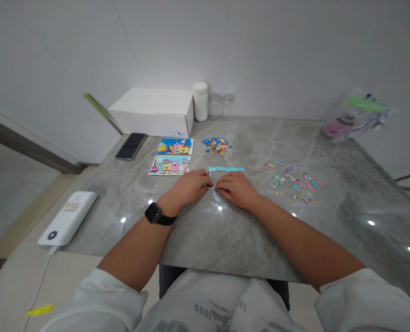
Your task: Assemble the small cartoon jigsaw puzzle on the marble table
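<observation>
- Grey marbled table [205, 249] against a pale panelled wall [270, 55]; several ceiling-light glints on the surface.
- Far left: white power bank [68, 219], cable attached, at the table edge; dark phone [131, 146] farther back, near a white box [153, 110].
- Next: two printed cartoon cards, the blue upper card [175, 146] just beyond the paler lower card [170, 165].
- Left hand [192, 186], watch [153, 212] on its wrist: fingers bunched, tips at the near-left corner of the part-built puzzle.
- Blue-and-yellow pile of pieces [216, 145] beyond the hands, apart from the work.
- Part-built puzzle [230, 169] between and just beyond the hands: far edge strip and some of the left side visible; remainder covered.
- Right hand [237, 188]: fingers curled, tips meeting the left hand's at that corner. Pinching or pressing: cannot tell for either hand.
- Technique, judged: steady the joined strip with the left, align tab over socket, press straight down; sideways force could buckle the thin border.
- Right: loose scattered pieces [288, 171], pastel, spread enough to sort by eye.
- Far right: clear plastic bag [353, 117], pink and green contents.
</observation>
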Demonstrator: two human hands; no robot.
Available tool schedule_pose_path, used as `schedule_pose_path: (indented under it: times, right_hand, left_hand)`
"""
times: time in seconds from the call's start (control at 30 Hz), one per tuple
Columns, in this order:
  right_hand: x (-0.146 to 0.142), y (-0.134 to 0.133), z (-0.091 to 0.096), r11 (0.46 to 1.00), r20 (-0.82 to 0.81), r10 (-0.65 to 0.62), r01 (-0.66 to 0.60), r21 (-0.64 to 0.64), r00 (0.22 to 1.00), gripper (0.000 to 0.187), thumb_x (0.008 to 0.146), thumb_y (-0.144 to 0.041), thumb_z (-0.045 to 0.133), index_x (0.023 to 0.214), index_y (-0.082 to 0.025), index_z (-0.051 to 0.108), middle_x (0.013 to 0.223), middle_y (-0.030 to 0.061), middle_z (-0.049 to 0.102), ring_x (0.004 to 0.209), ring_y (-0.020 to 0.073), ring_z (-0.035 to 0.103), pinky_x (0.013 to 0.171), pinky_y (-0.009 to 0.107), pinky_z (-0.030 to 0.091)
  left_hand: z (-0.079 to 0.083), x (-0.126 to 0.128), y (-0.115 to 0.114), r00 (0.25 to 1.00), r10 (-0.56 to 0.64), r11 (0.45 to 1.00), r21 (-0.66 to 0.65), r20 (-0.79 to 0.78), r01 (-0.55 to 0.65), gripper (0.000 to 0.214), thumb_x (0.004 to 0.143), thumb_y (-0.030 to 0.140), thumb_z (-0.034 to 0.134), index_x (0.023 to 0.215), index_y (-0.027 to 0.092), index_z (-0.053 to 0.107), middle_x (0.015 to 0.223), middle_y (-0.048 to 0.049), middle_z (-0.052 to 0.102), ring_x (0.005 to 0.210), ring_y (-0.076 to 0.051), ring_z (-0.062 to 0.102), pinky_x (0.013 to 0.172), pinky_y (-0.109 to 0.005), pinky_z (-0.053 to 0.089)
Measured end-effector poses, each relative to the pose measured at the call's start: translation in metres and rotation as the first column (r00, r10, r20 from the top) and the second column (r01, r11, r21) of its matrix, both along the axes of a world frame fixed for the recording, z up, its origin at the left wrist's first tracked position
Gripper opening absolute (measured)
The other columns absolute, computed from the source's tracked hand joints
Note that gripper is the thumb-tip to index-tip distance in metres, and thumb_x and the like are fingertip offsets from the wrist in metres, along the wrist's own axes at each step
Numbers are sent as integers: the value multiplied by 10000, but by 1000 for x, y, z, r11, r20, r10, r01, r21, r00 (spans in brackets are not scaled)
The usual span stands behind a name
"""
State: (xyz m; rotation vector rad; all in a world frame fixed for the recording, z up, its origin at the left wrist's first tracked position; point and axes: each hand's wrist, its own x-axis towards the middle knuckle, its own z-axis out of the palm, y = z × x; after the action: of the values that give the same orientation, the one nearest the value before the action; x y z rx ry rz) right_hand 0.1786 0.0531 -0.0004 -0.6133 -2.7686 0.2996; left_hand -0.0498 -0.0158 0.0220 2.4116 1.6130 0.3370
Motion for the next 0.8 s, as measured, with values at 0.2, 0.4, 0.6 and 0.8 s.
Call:
schedule_pose_path:
  times: [0.2, 0.4, 0.6, 0.8]
  right_hand:
    - [4, 0, 1, 997, -61, -32, 28, -68, 998, 194, 978, -240, 646, 1094, -264, 800, 1133, 66, 786, 1081, 256, 658, 982, 419, 429]
    - [15, 12, 12, 964, -324, -264, 233, -129, 909, 233, 980, -236, 582, 1095, -243, 784, 1109, 85, 773, 1041, 256, 682, 977, 408, 495]
    - [41, 23, 54, 948, -340, -319, 300, -109, 885, 243, 975, -264, 571, 1078, -242, 790, 1022, 79, 767, 929, 246, 683, 907, 398, 523]
    - [67, 19, 39, 975, -110, -211, 201, -94, 971, 186, 937, -260, 660, 1074, -240, 784, 1059, 73, 778, 952, 242, 707, 907, 390, 533]
  left_hand:
    - [0, -1, -1, 1000, -5, 1000, 12, 29, 4, 266, 937, 174, 621, 1138, 265, 770, 1188, -65, 717, 1120, -238, 695, 1027, -383, 552]
    - [3, -2, -1, 999, -10, 1000, 5, 44, 9, 238, 945, 191, 621, 1146, 248, 736, 1167, -67, 723, 1100, -238, 691, 1002, -379, 556]
    - [4, -3, 0, 998, -11, 999, 40, 66, 9, 238, 943, 202, 642, 1162, 229, 732, 1235, -87, 715, 1174, -252, 677, 1079, -417, 536]
    - [-4, -4, 0, 999, 8, 996, 85, 38, -11, 363, 931, 325, 714, 1274, 209, 685, 1430, -134, 635, 1321, -304, 601, 1149, -479, 489]
